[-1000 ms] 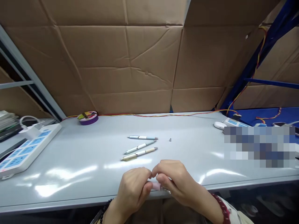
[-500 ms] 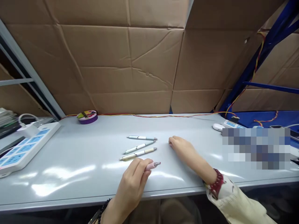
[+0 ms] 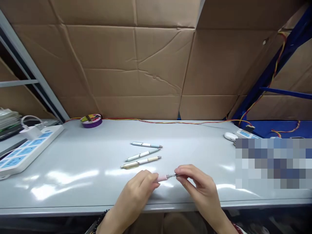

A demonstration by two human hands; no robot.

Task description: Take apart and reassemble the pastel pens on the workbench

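Pink pen (image 3: 162, 177) between both hands, pinched.

Single head-worn view, looking forward and down, close over table (image 3: 73, 162) (cardboard wall (image 3: 136, 65) behind)

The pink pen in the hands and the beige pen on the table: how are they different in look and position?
The pink pen is held above the table by the left hand, with the right hand pinching its metal tip; the beige pen lies untouched on the table. The pink pen is mostly hidden by fingers; the beige pen shows its full length. Both have a silver tip pointing right.
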